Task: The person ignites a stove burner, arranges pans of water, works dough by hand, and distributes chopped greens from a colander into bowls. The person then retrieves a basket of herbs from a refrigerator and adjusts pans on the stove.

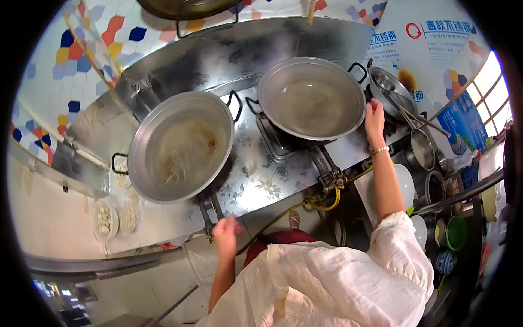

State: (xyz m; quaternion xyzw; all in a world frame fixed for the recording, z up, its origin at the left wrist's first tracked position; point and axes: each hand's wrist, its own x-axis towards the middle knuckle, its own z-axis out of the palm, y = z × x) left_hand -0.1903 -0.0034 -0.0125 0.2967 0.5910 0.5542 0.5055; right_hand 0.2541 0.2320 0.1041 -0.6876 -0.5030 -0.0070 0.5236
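Bowl (105, 219) of pale chunks, far left. Round dull-metal pan (140, 158) next, black loop handles, cloudy liquid with brownish patches. My left hand (226, 231), blurry, near stove edge; can't tell if fingers are open or pinching. Second metal pan (265, 98), smooth and wide, thin murky liquid, hides most of its burner. My right hand (374, 117) by its right rim, fingers bent; grip and contact unclear.

Left of centre, the left pan (140, 158) hides most of its burner (207, 210). The brown bits (211, 144) inside it are indistinct. Above it, a dark pan (188, 7) is cut off. Below it, the left hand (226, 231) blurs.
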